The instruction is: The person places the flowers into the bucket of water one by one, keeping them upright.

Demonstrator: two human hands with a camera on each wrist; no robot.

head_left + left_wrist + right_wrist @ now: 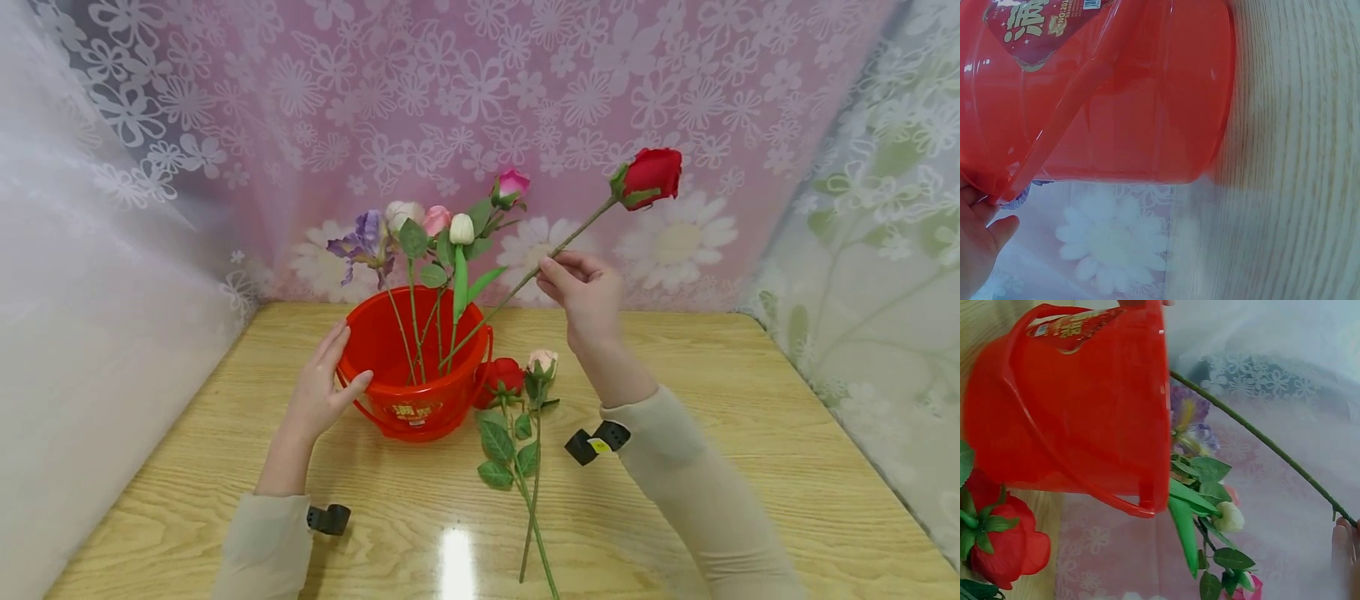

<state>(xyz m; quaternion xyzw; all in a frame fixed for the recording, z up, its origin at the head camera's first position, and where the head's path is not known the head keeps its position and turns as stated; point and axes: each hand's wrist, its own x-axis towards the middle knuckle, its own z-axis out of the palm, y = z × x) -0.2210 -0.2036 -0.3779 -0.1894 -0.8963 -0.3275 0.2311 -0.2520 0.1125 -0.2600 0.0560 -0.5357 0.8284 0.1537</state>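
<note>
A long-stemmed red rose [652, 178] is pinched at its stem by my right hand [592, 296], bloom tilted up to the right. The stem [1272, 447] slants down past the rim into a red bucket [420, 421]. My left hand [318, 387] rests at the bucket's left rim, fingers fairly straight and thumb spread. Standing inside the bucket are a purple iris [366, 237], a white tulip [462, 229], a pink rose [512, 185], and pale pink and white blooms. In the left wrist view, fingertips of the left hand [979, 240] are partly hidden behind the rim.
Right of the bucket, a red rose [506, 377] and a pale peach rose [543, 362] lie on the wooden table [675, 467], their stems crossing toward the front. A floral curtain [480, 100] hangs behind the table. The bucket's handle [1054, 447] hangs down its side.
</note>
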